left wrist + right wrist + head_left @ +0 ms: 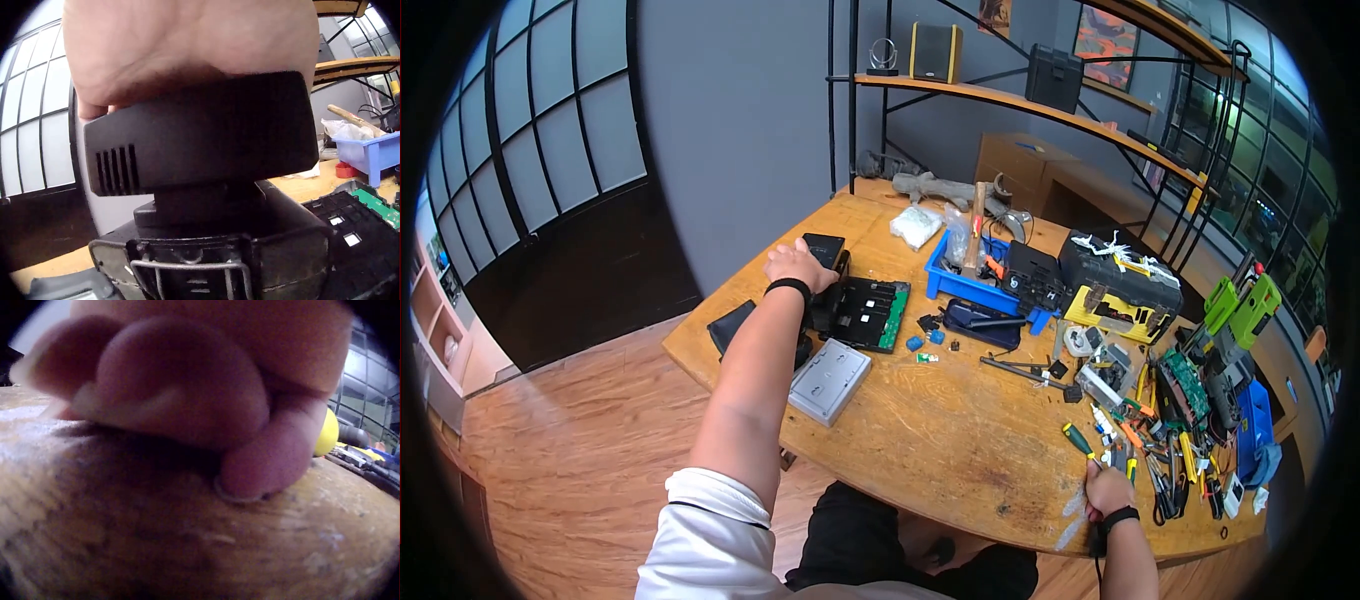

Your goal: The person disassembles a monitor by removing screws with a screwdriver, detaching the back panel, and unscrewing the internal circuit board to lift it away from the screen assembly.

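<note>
My left hand (795,265) lies over the top of a black boxy device with vent slots (206,137), fingers bent over its far side. Below the slotted block is a wider black body with a wire bail (194,267). An opened black casing with a green circuit board (894,318) lies just right of it. At the table's front right, my right hand (1110,490) has curled fingers low on the wood, at the shaft end of a green-handled screwdriver (1077,438). The screwdriver's handle points away from the hand; its shaft is mostly hidden by the fingers.
A grey plastic housing (830,382) sits near the left edge. Behind are a blue bin (970,288) with a hammer and a black-yellow toolbox (1120,285). Several hand tools crowd the right side, small parts (930,343) the middle. A shelf rack (1020,105) stands over the back.
</note>
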A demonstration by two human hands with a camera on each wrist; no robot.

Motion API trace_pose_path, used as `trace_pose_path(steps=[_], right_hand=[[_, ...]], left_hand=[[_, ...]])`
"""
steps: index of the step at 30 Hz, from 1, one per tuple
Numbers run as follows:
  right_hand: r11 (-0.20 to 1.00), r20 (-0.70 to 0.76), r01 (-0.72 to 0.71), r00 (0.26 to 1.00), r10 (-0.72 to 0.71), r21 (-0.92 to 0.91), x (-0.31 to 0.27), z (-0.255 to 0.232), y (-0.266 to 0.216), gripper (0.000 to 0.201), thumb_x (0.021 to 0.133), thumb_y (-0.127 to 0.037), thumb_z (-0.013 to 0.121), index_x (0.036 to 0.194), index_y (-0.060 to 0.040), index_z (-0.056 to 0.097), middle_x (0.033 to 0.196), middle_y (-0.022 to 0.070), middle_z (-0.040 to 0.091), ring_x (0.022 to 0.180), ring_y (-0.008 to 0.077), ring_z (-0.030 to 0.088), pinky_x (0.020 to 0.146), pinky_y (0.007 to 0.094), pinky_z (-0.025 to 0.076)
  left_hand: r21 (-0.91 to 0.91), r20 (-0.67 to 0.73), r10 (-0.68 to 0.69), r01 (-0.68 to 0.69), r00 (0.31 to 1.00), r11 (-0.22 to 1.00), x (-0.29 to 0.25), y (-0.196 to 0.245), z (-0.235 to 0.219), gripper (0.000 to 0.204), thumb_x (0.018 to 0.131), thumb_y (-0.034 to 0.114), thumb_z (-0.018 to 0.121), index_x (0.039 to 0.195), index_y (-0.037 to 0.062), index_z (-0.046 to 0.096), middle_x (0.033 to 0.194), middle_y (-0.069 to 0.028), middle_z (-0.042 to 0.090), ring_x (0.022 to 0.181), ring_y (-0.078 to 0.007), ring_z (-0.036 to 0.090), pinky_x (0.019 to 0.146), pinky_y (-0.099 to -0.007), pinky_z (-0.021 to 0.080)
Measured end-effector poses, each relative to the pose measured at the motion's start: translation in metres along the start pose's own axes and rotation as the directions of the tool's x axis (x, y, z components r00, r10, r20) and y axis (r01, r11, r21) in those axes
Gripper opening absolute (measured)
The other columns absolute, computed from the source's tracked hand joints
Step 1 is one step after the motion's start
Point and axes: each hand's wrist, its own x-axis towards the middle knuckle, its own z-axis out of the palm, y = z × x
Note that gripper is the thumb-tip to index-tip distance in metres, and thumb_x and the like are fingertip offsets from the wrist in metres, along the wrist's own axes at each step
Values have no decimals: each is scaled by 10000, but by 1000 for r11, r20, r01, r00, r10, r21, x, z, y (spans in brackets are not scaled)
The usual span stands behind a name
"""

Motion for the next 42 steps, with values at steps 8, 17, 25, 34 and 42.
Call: trace_pose_path(steps=[8, 17, 25, 34, 42], right_hand=[[998, -69, 11, 997, -15, -62, 13, 13, 9, 658, 1040, -548, 361, 927, -59, 786, 854, 194, 748, 892, 382, 731, 814, 471, 568], [989, -239, 73, 966, -102, -130, 31, 33, 24, 745, 1051, -547, 360, 670, -25, 731, 536, 99, 664, 583, 263, 716, 677, 402, 588], [992, -97, -41, 995, 29, -123, -4, 0, -5, 700, 1026, -578, 380, 790, -56, 782, 703, 117, 735, 811, 316, 748, 786, 416, 579], [995, -67, -60, 996, 54, -79, -2, 3, -2, 742, 1035, -589, 354, 656, -89, 751, 572, 48, 687, 689, 256, 735, 744, 385, 571], [996, -63, -38, 997, 33, -82, -5, 0, -4, 730, 1035, -593, 340, 682, -109, 757, 580, 33, 690, 688, 233, 734, 721, 386, 562]], left_hand=[[14, 143, -78, 76, 987, 997, -15, 18, -28, 1038, 748, 763, 700, 1516, 138, 387, 1483, -206, 461, 1422, -340, 416, 1067, -578, 409], [120, 90, 436, -444, 896, 888, -77, 97, 48, 749, 828, 553, 694, 1351, 33, 565, 1328, -158, 628, 1217, -275, 641, 962, -435, 528], [318, 368, 359, -479, 858, 818, -79, 118, 94, 363, 893, 301, 662, 1171, 88, 758, 1195, -89, 740, 999, -264, 740, 684, -514, 609], [239, 142, 538, -556, 831, 796, -111, 125, 63, 264, 880, 218, 655, 1052, 69, 788, 1078, -126, 764, 973, -302, 749, 737, -511, 625], [-555, -70, 433, -396, 899, 732, -50, 64, 0, 470, 873, 336, 679, 1091, -81, 679, 951, -224, 726, 868, -362, 734, 811, -434, 600]])
